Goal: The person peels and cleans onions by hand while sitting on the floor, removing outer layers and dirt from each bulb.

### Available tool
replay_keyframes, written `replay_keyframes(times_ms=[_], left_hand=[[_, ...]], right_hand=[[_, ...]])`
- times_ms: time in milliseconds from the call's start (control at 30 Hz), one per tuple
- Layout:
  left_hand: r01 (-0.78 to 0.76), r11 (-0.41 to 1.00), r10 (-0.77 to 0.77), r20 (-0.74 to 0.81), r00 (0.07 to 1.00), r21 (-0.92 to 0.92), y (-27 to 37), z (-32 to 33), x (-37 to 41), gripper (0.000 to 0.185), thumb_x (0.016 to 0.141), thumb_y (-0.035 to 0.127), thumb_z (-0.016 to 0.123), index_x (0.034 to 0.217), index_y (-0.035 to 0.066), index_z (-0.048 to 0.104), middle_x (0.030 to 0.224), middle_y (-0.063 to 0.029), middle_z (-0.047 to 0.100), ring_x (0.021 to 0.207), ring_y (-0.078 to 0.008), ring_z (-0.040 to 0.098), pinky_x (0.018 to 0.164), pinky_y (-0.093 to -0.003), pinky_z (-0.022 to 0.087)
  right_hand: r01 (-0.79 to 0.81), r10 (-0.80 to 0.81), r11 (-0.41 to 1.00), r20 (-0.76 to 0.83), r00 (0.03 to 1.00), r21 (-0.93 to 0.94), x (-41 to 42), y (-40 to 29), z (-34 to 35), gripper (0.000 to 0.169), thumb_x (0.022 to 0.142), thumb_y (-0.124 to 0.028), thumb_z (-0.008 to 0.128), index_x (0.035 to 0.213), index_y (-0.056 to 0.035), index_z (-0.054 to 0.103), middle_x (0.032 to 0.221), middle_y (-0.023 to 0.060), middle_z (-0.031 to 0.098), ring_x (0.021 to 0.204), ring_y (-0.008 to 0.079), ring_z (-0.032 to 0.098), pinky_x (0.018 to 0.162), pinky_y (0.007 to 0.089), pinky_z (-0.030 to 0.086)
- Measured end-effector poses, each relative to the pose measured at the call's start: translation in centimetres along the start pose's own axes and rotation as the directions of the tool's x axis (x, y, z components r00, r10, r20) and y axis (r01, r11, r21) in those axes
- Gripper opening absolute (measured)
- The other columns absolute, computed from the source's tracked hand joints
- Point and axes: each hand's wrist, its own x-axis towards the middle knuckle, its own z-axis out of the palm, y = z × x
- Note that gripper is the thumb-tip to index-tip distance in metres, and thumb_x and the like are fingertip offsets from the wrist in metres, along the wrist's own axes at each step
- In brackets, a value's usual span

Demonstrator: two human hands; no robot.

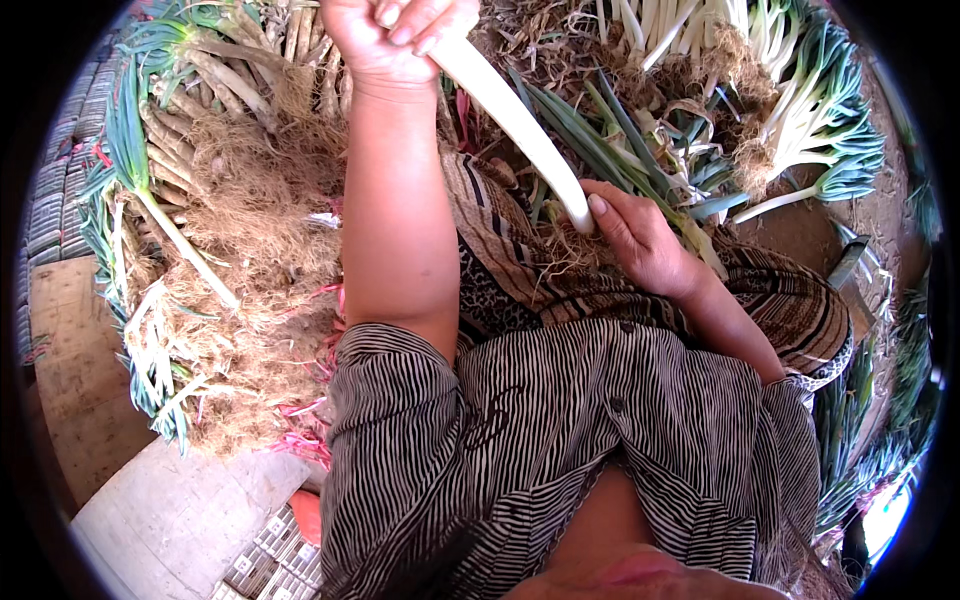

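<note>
My left hand (401, 34), reaching to the top edge of the view, grips a long white Welsh onion stalk (525, 135). The stalk slants down to the right, its upper end passing out of sight beyond that hand. At its lower end, my right hand (641, 240) holds the base, thumb against the white side and most fingers hidden. Pale stringy roots (574, 255) hang just below this end, over my patterned trousers (510, 255). Green leaves and peeled skins (637, 150) lie beyond my right hand.
At left is a large heap of unpeeled onions with brown roots (255, 195). Clean white onions (802, 135) lie at upper right. A knife-like blade (849, 261) is at far right. Pink ties (307, 442), a wooden board (82, 360) and a pale flat surface (187, 502) are at lower left.
</note>
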Motion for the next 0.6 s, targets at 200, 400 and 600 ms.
replay_keyframes(times_ms=[200,400,600], left_hand=[[0.057,0.997,-0.057,0.002,0.998,-0.052,-2.6,0.3,0.5,0.028,0.088,0.023,0.042,0.066,0.006,0.045,0.048,-0.0004,0.041,0.036,-0.0107,0.038,0.031,-0.0250,0.036],[0.227,0.955,-0.078,-0.579,0.812,0.189,-4.2,1.7,1.3,0.030,0.087,0.037,0.047,0.071,0.012,0.049,0.051,0.0023,0.036,0.043,-0.0103,0.034,0.039,-0.0255,0.033],[0.288,0.885,0.136,-0.796,0.590,0.365,-3.1,-2.6,0.1,0.024,0.088,0.031,0.052,0.080,0.008,0.050,0.067,-0.0024,0.049,0.061,-0.0185,0.051,0.063,-0.0361,0.048]], right_hand=[[0.158,-0.163,0.986,-0.154,0.974,-0.047,1.8,-1.8,0.1,0.052,0.089,-0.028,0.051,0.127,0.0037,0.035,0.083,0.0052,0.058,0.074,0.0119,0.055,0.065,0.0269,0.046],[0.077,-0.094,0.994,-0.278,0.956,-0.075,2.0,-2.0,0.0,0.048,0.087,-0.025,0.056,0.122,0.0027,0.038,0.074,0.0130,0.060,0.064,0.0164,0.060,0.057,0.0295,0.047],[0.010,-0.105,0.962,-0.335,0.936,-0.273,1.1,0.1,0.2,0.042,0.092,-0.024,0.044,0.127,-0.0003,0.036,0.066,0.0123,0.057,0.056,0.0174,0.057,0.054,0.0319,0.046]])
